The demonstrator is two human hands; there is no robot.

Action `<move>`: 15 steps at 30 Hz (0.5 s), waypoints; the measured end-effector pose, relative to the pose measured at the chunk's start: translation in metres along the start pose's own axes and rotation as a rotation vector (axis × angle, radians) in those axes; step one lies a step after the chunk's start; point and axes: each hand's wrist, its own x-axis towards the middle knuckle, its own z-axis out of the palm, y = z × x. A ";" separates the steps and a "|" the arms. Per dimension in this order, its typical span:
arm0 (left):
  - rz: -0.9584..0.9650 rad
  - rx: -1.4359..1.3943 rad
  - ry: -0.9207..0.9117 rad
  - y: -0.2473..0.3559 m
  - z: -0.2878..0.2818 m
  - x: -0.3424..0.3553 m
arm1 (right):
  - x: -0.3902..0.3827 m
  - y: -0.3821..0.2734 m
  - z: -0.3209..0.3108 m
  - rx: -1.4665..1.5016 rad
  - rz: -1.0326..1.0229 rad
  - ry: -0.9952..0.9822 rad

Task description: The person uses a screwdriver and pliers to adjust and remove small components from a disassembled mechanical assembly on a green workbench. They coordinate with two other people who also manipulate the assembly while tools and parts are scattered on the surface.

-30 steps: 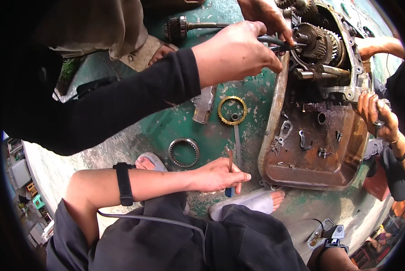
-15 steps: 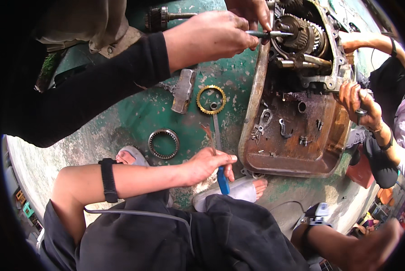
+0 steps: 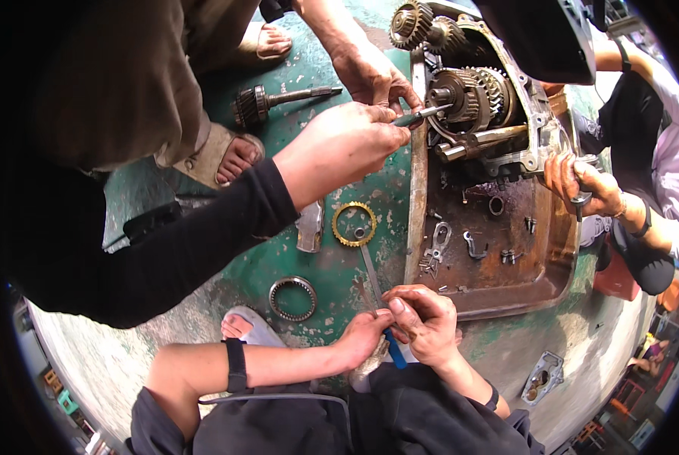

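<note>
A blue-handled tool (image 3: 395,350) with a thin brown shaft is held in the closed left hand (image 3: 361,339), near a rusty brown metal tray (image 3: 517,303). The right hand (image 3: 429,326) is loosely curled beside; whether anything is gripped there cannot be told.

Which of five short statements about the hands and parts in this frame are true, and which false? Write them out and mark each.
1. The left hand holds a blue-handled tool. True.
2. A co-worker's black sleeve partly hides a hammer. True.
3. The right hand grips the hammer. False: the right hand is close beside the left hand, and the hammer lies on the green ground.
4. A silver ring and a toothed yellow ring lie apart from each other. True.
5. Both rings lie inside the tray. False: they lie on the green ground, left of the tray.
</note>
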 end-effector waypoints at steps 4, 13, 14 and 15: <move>0.109 0.166 0.041 0.000 0.000 0.005 | 0.005 0.001 0.010 -0.047 0.036 -0.039; 0.222 0.016 0.045 -0.004 -0.006 0.011 | 0.010 -0.001 0.017 -0.020 0.034 -0.072; 0.234 -0.013 0.071 -0.003 -0.005 0.011 | 0.011 -0.002 0.018 -0.035 0.003 -0.073; 0.246 -0.037 0.080 -0.002 -0.005 0.009 | 0.012 -0.002 0.018 -0.044 0.009 -0.075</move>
